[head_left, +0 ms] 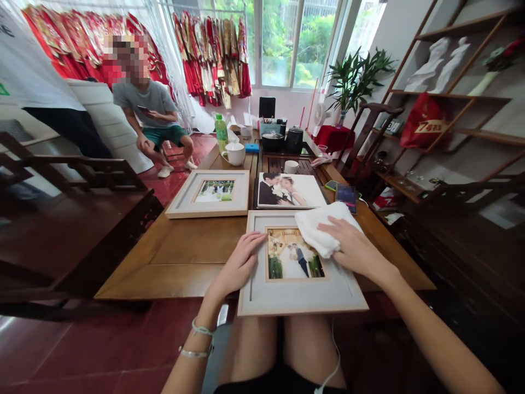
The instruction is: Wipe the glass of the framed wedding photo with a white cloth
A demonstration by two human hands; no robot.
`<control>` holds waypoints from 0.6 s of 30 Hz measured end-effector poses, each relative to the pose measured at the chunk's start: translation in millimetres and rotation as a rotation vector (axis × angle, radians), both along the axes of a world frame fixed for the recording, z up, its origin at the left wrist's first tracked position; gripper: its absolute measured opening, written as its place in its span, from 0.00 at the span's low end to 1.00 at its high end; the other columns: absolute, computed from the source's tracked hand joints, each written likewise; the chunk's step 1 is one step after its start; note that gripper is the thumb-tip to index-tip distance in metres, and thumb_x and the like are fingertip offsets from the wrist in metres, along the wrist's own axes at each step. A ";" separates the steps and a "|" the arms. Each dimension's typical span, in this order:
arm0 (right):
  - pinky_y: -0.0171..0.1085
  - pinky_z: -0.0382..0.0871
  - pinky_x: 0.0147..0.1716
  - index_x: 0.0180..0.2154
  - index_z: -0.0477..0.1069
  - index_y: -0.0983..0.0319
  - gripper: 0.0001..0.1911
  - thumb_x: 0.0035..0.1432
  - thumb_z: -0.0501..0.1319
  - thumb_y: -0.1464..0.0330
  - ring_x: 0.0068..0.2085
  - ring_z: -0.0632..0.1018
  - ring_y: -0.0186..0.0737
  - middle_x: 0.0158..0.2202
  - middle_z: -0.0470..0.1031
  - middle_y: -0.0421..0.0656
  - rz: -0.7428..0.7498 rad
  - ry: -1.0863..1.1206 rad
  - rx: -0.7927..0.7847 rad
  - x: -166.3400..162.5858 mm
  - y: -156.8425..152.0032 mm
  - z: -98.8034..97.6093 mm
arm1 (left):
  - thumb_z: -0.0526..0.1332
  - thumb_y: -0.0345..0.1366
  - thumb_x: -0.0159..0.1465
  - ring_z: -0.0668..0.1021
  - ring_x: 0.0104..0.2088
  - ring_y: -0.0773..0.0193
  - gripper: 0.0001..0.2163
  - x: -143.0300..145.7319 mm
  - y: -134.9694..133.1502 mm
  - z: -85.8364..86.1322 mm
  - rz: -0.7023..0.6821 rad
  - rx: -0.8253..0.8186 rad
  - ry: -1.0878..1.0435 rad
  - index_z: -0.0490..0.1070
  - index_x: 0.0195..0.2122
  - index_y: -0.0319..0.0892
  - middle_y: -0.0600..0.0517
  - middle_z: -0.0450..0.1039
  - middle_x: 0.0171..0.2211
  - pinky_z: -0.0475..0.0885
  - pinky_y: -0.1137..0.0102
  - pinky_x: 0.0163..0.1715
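Note:
A white-framed wedding photo (pixel 299 295) lies partly on my knees and partly on the wooden table (pixel 184 257). My left hand (pixel 240 262) rests flat on the frame's left edge, fingers spread. My right hand (pixel 353 246) presses a white cloth (pixel 320 227) against the frame's upper right part, fingers laid over the cloth. A second framed photo (pixel 211 192) lies further back on the left. An unframed photo print (pixel 289 190) lies beside it on the right.
A white cup (pixel 234 154), a green bottle (pixel 221 132), a kettle (pixel 294 139) and tea things stand at the table's far end. A phone (pixel 346 196) lies to the right. A seated person (pixel 153 117) holds a phone at the back left. Shelves stand on the right, a dark bench on the left.

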State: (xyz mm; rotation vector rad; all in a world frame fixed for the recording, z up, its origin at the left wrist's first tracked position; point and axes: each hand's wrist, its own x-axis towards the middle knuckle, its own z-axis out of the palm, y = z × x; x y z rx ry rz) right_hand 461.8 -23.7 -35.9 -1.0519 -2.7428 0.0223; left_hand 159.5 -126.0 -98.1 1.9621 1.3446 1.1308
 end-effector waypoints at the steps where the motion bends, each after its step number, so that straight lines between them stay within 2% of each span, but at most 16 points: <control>1: 0.58 0.54 0.63 0.56 0.68 0.67 0.30 0.50 0.55 0.76 0.64 0.62 0.59 0.58 0.71 0.51 -0.019 -0.011 0.050 -5.1 7.7 -1.0 | 0.49 0.28 0.67 0.60 0.64 0.54 0.22 0.0 0.1 -0.2 0.002 0.000 -0.002 0.64 0.62 0.46 0.45 0.63 0.61 0.52 0.50 0.66; 4: 0.56 0.55 0.62 0.54 0.69 0.69 0.27 0.50 0.56 0.77 0.62 0.62 0.62 0.54 0.73 0.52 -0.029 -0.043 0.124 -13.9 16.2 -1.5 | 0.49 0.28 0.67 0.60 0.64 0.54 0.22 0.4 0.3 -0.9 0.011 -0.007 -0.006 0.64 0.61 0.45 0.44 0.64 0.61 0.52 0.50 0.66; 7: 0.55 0.60 0.58 0.51 0.69 0.68 0.24 0.50 0.55 0.78 0.57 0.65 0.61 0.50 0.75 0.53 -0.013 -0.056 0.119 -16.4 4.9 1.9 | 0.48 0.29 0.67 0.60 0.64 0.54 0.22 1.0 0.3 -0.9 0.021 -0.014 -0.002 0.63 0.62 0.44 0.44 0.63 0.61 0.52 0.50 0.66; 12: 0.54 0.65 0.52 0.46 0.71 0.70 0.21 0.48 0.55 0.79 0.51 0.67 0.59 0.45 0.74 0.55 -0.003 -0.133 0.088 -10.9 -44.1 9.6 | 0.48 0.28 0.66 0.60 0.65 0.54 0.23 1.8 0.1 -0.5 0.030 -0.012 -0.003 0.63 0.62 0.44 0.45 0.63 0.62 0.51 0.50 0.66; 15: 0.54 0.67 0.51 0.49 0.70 0.71 0.27 0.44 0.55 0.81 0.52 0.68 0.60 0.46 0.74 0.55 0.028 -0.136 0.096 5.1 -82.8 10.2 | 0.49 0.28 0.65 0.60 0.64 0.53 0.23 1.9 0.5 -1.3 0.034 0.000 -0.007 0.64 0.61 0.44 0.45 0.64 0.61 0.52 0.49 0.66; 18: 0.52 0.70 0.51 0.54 0.67 0.67 0.33 0.43 0.53 0.81 0.55 0.69 0.58 0.49 0.75 0.52 0.089 -0.099 0.073 27.9 -113.9 12.8 | 0.49 0.28 0.65 0.60 0.64 0.54 0.23 1.9 1.0 -2.1 0.031 0.011 -0.007 0.64 0.61 0.44 0.45 0.64 0.61 0.51 0.49 0.66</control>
